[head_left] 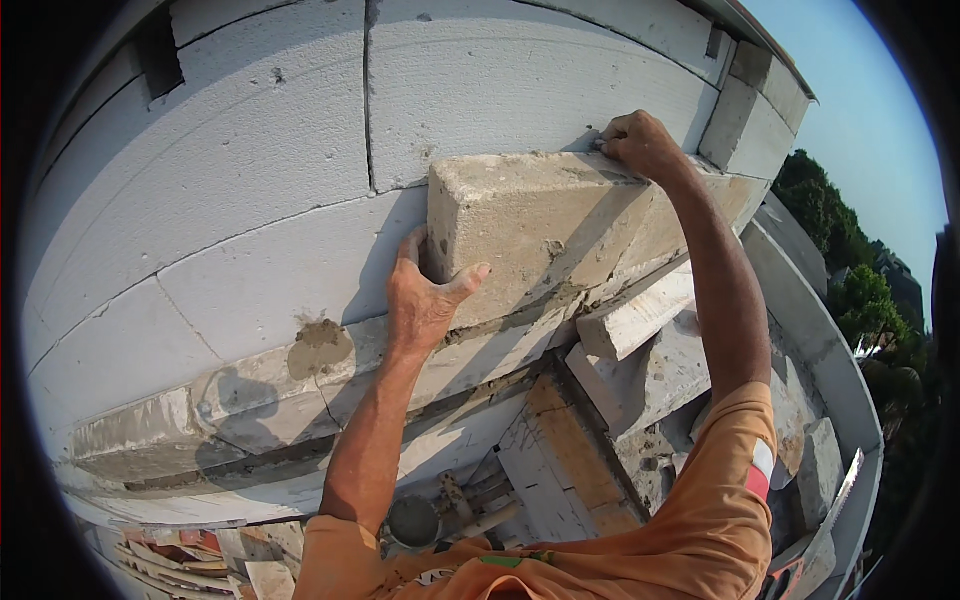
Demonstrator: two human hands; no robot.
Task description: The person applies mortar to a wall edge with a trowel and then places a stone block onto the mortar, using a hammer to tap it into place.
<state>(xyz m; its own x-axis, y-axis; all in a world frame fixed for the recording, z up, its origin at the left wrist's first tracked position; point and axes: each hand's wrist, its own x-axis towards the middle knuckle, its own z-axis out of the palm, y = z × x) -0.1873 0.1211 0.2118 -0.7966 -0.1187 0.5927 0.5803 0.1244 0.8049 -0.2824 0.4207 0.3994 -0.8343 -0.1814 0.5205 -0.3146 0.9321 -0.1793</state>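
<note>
A large dusty beige block [535,235] stands on a mortared ledge against the white block wall [270,130]. My left hand [425,300] grips its left end, with the thumb on the front face and the fingers reaching round behind the end. At the far right, my right hand [640,145] is closed just above the top edge, close to the wall. Something small and greyish shows at its fingertips, too small to make out. A dark wet mortar patch [320,347] sticks to the wall and ledge left of my left hand.
The ledge [150,425] runs on to the left. Broken block pieces [650,375] are heaped at the right, inside a low curved parapet [815,310]. A hand saw [840,490] leans there. Below my left arm are a round bucket [413,520] and wooden poles [490,517].
</note>
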